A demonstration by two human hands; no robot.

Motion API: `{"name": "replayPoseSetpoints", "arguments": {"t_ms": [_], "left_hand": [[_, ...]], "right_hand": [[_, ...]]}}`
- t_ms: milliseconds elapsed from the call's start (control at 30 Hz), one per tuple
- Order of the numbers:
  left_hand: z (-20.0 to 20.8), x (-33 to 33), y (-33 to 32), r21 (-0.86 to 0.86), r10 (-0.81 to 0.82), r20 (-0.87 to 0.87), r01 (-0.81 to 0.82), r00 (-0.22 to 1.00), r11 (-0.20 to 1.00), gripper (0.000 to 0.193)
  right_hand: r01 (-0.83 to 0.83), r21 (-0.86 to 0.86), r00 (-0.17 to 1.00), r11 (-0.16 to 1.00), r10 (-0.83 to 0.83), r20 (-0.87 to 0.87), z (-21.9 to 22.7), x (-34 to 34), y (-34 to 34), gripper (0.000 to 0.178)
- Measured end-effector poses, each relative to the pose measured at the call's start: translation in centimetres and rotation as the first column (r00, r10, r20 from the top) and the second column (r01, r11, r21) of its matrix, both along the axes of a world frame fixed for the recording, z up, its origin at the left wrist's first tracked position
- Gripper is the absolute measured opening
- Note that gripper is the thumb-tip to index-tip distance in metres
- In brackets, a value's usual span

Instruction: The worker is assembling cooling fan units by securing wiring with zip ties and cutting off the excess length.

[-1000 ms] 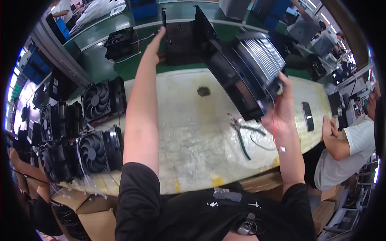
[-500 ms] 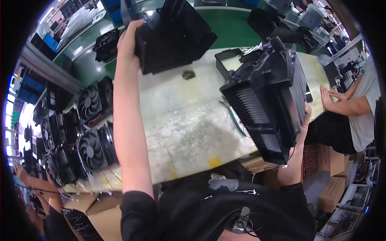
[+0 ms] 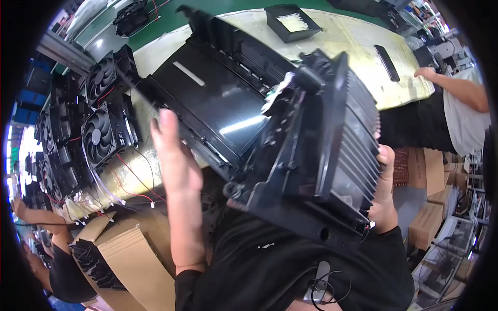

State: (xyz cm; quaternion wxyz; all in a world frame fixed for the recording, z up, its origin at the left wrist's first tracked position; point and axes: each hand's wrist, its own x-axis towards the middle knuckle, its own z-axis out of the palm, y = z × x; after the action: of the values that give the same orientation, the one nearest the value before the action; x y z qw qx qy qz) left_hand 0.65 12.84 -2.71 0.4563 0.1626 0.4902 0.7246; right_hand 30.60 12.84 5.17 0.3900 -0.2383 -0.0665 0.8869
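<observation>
My left hand (image 3: pixel 175 155) grips the lower left edge of a large, glossy black plastic housing panel (image 3: pixel 218 98), which is raised close to my face; my fingers point up along it. In my right hand (image 3: pixel 383 193) is a black finned block with slatted sides (image 3: pixel 337 150), gripped at its right side. The finned block sits tilted against the panel's right end, and both are held above my lap, in front of the pale worktable (image 3: pixel 342 39).
Black cooling fans with red wires (image 3: pixel 98 136) are stacked along the table's left side. A black tray of white parts (image 3: pixel 290 22) and a black bar (image 3: pixel 386 62) lie further back. Another person's arm (image 3: pixel 459 89) rests at the right. Cardboard boxes (image 3: pixel 136 255) stand lower left.
Both hands have pulled their parts off the far table toward me and brought them together. The panel and finned block now touch, close to the camera.
</observation>
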Motion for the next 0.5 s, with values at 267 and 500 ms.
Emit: {"name": "replayPoseSetpoints", "arguments": {"t_ms": [267, 500], "left_hand": [[0.4, -2.6, 3.5, 0.089, -0.144, 0.161, 0.131, 0.976, 0.987, 0.046], [0.8, -0.5, 1.4, 0.089, -0.153, 0.224, 0.136, 0.963, 0.987, 0.055]], "right_hand": [[-0.080, -0.152, 0.995, 0.985, 0.088, 0.043, 0.8, -6.3, 0.8, 0.050], [0.009, -0.236, 0.995, 0.972, 0.014, 0.095, -0.7, -8.6, 3.3, 0.056]]}}
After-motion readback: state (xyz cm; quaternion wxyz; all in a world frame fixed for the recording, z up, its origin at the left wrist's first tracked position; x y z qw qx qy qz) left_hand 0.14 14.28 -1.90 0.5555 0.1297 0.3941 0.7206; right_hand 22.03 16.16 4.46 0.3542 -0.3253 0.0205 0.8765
